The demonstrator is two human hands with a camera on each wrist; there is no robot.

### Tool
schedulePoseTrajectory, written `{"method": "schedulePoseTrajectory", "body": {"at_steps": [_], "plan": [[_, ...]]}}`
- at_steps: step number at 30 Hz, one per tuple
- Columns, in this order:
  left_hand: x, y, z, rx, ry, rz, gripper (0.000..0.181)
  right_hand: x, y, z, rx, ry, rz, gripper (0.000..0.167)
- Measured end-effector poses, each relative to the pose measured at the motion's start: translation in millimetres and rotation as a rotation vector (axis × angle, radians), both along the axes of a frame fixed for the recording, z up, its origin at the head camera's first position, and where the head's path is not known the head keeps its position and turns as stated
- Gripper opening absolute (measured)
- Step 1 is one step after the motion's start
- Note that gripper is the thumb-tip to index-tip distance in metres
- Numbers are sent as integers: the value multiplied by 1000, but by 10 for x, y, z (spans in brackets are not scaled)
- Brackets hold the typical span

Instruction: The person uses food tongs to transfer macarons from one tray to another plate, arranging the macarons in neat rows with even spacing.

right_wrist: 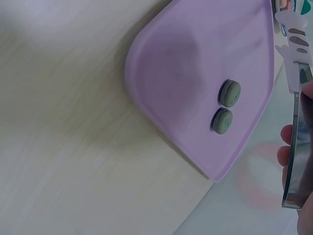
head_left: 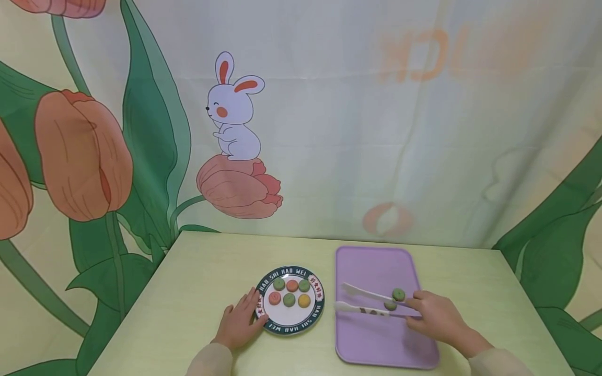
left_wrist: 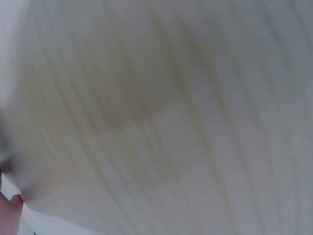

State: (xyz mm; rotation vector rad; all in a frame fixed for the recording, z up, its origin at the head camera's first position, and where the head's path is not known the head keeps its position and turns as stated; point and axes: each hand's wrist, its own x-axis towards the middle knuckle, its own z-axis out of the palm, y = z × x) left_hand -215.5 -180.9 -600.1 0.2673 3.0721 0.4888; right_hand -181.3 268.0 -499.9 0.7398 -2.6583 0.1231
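Note:
In the head view my left hand [head_left: 239,319] rests at the left edge of a round plate [head_left: 287,328] with a dark lettered rim, fingers fairly straight and thumb touching the rim. Pink, green and yellow macarons sit on the plate, among them a yellow macaron [head_left: 304,301]. My right hand [head_left: 437,317] grips metal tongs [head_left: 376,312] with pale tips, held spread above a purple tray [head_left: 371,344]. Two green macarons [right_wrist: 230,93] lie side by side on the tray; in the head view the tongs partly cover one. Only a fingertip shows in the left wrist view.
The plate and tray stand apart on a light wood-grain table [head_left: 188,266]. Behind the table hangs a curtain [head_left: 320,130] printed with tulips and a white rabbit.

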Motion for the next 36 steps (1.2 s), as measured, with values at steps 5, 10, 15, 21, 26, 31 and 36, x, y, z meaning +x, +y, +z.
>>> {"method": "schedulePoseTrajectory", "body": {"at_steps": [5, 10, 15, 21, 26, 31, 36], "plan": [[5, 2, 12, 4, 0, -1, 72, 25, 56, 19, 27, -55, -38, 20], [16, 0, 24, 9, -3, -3, 72, 34, 94, 8, 38, -83, -60, 22], [20, 0, 19, 5, -6, -3, 72, 55, 134, 5, 19, -68, -65, 21], [11, 9, 37, 6, -14, -4, 72, 90, 210, 13, -1, -61, -85, 16], [18, 13, 64, 14, -21, -2, 71, 108, 266, 5, -21, -19, -55, 18], [30, 13, 76, 20, -19, -3, 70, 124, 299, -10, -25, -34, -66, 18], [40, 18, 67, 23, -17, -6, 70, 141, 334, -14, 2, -64, -103, 14]]}}
